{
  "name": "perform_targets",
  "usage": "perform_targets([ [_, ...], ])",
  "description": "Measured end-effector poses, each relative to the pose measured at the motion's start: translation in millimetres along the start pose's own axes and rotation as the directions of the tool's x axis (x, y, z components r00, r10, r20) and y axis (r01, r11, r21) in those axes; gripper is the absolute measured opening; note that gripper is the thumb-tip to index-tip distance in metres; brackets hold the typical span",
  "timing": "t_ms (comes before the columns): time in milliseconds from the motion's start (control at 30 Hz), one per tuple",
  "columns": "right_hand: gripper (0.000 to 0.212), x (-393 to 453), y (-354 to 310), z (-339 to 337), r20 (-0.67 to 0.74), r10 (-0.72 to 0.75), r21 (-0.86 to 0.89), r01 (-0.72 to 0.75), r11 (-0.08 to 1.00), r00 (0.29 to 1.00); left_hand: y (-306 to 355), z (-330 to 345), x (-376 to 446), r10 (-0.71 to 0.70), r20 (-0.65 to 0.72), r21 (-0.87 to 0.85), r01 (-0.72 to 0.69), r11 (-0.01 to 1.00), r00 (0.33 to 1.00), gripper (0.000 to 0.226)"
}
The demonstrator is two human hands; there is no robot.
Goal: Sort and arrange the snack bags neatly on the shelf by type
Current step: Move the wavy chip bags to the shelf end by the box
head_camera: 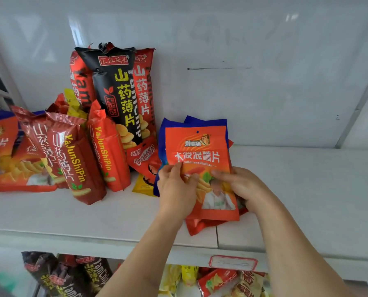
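An orange and blue potato chip bag (200, 151) stands tilted at the middle of the white shelf (307, 189), on top of a small stack of like bags. My left hand (175, 189) grips its left edge with the thumb on the front. My right hand (241, 184) holds its right side, fingers curled over the front. Left of it a black yam chip bag (116, 91) and red yam chip bags (144, 86) lean upright against the back wall. More red yam bags (76, 159) lie slanted in a heap. Another orange chip bag (1, 155) lies at the far left.
A small red packet (144, 157) and a yellow packet (143, 186) lie between the heap and the held bag. The shelf's right half is bare white board. A red price label (232, 263) is on the shelf's front edge. The shelf below holds dark, yellow and red bags (217, 281).
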State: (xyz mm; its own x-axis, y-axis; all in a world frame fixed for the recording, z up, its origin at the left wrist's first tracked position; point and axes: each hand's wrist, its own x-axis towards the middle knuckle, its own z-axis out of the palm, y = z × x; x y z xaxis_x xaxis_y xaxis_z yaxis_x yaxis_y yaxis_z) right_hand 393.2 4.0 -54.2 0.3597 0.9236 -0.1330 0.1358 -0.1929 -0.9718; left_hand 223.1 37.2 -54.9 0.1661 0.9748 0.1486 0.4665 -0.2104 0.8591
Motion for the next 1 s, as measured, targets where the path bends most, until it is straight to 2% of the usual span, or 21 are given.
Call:
perform_targets([
  [100, 0.03, 2, 2, -8, -0.014, 0.026, 0.072, -0.025, 0.997, 1.0, -1, -8, 8, 0.036, 0.069, 0.053, -0.04, 0.998, 0.997, 0.048],
  [200, 0.025, 2, 4, -19, -0.1, 0.04, 0.108, -0.029, 0.994, 0.994, -4, -17, 22, 0.074, -0.02, 0.075, -0.072, 0.995, 0.997, 0.039],
  [300, 0.015, 2, 6, -33, -0.212, 0.041, 0.127, -0.014, 0.992, 0.977, -6, -24, 38, 0.12, -0.153, 0.207, -0.087, 0.975, 0.981, 0.047],
  [367, 0.011, 2, 7, -36, -0.258, 0.048, 0.137, -0.013, 0.991, 0.965, -10, -25, 56, 0.098, -0.112, 0.239, -0.069, 0.969, 0.989, 0.057],
  [467, 0.01, 2, 10, -35, -0.27, 0.054, 0.136, -0.018, 0.991, 0.961, -6, -27, 80, -0.023, 0.038, 0.088, 0.019, 0.996, 0.999, 0.057],
  [567, 0.013, 4, 10, -36, -0.289, 0.067, 0.129, -0.03, 0.991, 0.955, 6, -28, 95, -0.1, 0.077, 0.003, 0.1, 0.995, 0.992, 0.056],
  [733, 0.02, 7, 15, -41, -0.315, 0.105, 0.17, -0.052, 0.984, 0.943, 17, -20, 113, -0.002, 0.168, 0.02, -0.001, 1.0, 0.986, 0.016],
  [867, 0.017, 1, 17, -55, -0.353, 0.132, 0.213, -0.057, 0.975, 0.927, 19, -8, 122, -0.053, 0.183, -0.143, 0.08, 0.987, 0.982, 0.024],
  [1000, 0.018, -4, 18, -68, -0.38, 0.145, 0.237, -0.056, 0.97, 0.913, 15, 18, 135, -0.066, 0.227, -0.211, 0.115, 0.971, 0.972, 0.03],
])
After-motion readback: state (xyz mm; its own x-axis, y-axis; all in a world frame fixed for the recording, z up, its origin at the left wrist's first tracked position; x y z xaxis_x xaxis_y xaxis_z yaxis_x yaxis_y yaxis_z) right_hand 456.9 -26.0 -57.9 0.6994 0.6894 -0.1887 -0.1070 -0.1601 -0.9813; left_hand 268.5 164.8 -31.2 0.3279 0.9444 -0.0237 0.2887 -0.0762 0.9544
